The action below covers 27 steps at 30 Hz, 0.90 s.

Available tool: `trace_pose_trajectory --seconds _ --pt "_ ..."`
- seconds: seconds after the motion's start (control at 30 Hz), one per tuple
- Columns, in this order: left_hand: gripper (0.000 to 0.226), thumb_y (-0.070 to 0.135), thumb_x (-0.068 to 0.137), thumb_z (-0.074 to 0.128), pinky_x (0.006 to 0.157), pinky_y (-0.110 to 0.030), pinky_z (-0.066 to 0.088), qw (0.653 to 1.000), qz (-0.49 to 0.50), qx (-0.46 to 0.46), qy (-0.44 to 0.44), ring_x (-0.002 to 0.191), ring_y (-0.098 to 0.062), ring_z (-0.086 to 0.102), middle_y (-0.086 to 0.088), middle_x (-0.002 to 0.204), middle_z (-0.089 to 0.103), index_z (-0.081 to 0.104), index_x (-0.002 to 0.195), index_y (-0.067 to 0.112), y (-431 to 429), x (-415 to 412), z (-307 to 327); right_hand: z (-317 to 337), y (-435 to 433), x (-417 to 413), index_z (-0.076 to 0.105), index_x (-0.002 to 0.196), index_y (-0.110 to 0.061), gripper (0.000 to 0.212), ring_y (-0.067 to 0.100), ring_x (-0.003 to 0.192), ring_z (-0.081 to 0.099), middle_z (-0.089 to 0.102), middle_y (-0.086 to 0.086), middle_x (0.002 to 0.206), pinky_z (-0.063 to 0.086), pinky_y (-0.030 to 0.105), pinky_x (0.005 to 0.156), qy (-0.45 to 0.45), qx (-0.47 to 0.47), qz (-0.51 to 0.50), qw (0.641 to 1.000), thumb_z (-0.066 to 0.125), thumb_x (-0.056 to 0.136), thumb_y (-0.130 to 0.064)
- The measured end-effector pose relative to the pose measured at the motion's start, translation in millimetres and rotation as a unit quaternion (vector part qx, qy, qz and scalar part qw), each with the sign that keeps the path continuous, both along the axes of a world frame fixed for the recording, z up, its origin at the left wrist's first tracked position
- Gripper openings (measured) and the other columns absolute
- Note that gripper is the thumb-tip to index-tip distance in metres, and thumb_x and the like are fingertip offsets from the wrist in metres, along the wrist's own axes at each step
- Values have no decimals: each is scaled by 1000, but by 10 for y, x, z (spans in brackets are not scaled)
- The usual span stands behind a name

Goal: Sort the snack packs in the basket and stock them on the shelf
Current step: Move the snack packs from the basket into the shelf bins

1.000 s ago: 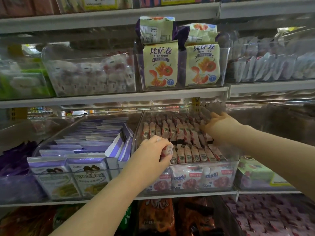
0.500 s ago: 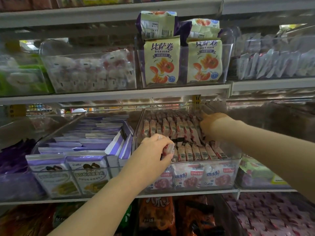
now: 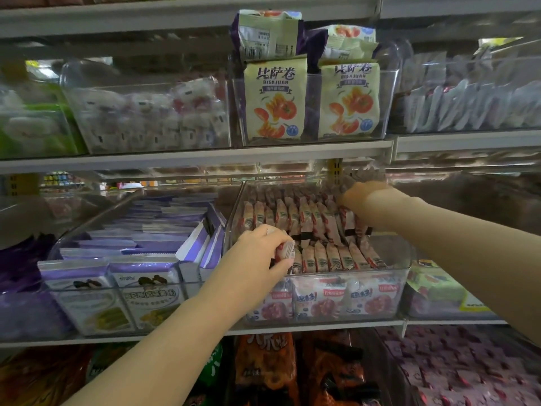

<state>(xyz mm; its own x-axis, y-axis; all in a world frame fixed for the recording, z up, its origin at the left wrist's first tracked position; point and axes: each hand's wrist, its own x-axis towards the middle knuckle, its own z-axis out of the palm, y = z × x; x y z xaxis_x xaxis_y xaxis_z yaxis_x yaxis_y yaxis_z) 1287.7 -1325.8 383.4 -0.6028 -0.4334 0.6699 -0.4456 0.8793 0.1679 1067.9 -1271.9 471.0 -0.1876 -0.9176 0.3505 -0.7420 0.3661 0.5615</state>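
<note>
The left hand (image 3: pixel 262 250) curls its fingers and thumb tight around one small snack pack (image 3: pixel 286 249). It holds the pack just over the front of the clear bin (image 3: pixel 366 271) on the middle shelf (image 3: pixel 322 325). Rows of red-and-white packs (image 3: pixel 310 218) fill the bin. The right hand (image 3: pixel 361 197) reaches to the back of the bin, on top of the packs. Its fingers are blurry, so I cannot tell if they hold anything.

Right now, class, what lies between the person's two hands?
Head view: rows of red-and-white snack packs in the clear bin fill the stretch between the left hand, pinching one pack, and the right hand.
</note>
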Motion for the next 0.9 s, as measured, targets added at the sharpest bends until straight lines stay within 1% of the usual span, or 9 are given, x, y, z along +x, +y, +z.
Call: trace_pose_trajectory --seconds 0.1,0.2,0.27,0.4,0.5,0.6,0.7,0.8,0.9 --pt "36 33 95 55 96 -21 40 1000 0 -5 3 121 -6 42 16 132 47 52 131 32 -6 11 -6 -32 50 -62 54 130 -16 45 26 95 61 60 8 116 46 29 69 -5 -11 20 1000 56 87 -3" --pt "37 34 95 56 98 -22 40 1000 -1 -12 4 122 -5 42 16 133 47 51 132 32 -12 11 -13 -33 204 -95 55 130 -21 47 26 100 60 62 6 115 53 33 83 -81 -57 65 993 60 84 -10" --pt "38 34 94 56 100 -23 41 1000 1 -19 4 122 -5 42 17 133 47 51 132 32 -15 10 -22 -49 273 -42 53 134 -18 52 27 106 59 62 8 121 52 35 90 -151 -93 93 980 66 84 -19" --pt "39 34 94 57 101 -25 42 1000 0 -28 6 123 -5 42 17 133 47 51 132 32 -23 9 -38 -163 312 99 46 134 -8 52 25 107 58 57 11 126 51 32 89 -255 -74 74 961 63 89 -27" --pt "37 34 94 57 99 -21 40 999 1 -32 8 122 -5 42 17 133 47 51 131 33 -34 5 -50 -269 284 144 42 134 -4 43 27 109 57 56 13 125 50 33 91 -281 -43 42 958 53 95 -17" --pt "36 34 94 57 97 -21 40 999 1 -36 6 121 -5 43 17 132 48 52 130 32 -45 2 -63 -353 196 153 44 129 -3 35 27 103 58 57 14 118 48 29 82 -320 -55 37 945 48 94 -5" --pt "33 33 94 57 94 -18 38 999 0 -33 6 120 -4 42 18 130 48 54 127 32 -47 -1 -55 -419 75 162 38 134 -2 43 29 108 55 55 16 123 46 31 84 -344 -69 42 935 48 92 -2" --pt "34 33 93 58 96 -18 36 1000 -1 -29 -2 121 -5 42 17 130 48 55 127 30 -17 24 -38 -443 61 137 31 142 -3 53 30 120 48 49 17 132 44 32 93 -361 -71 39 929 49 93 -4" --pt "41 34 92 60 100 -23 40 998 7 -51 -26 123 -5 42 16 133 47 52 132 30 4 96 1 -460 167 160 24 149 -15 61 35 142 24 23 18 154 32 43 112 -344 -117 77 928 51 94 -13"
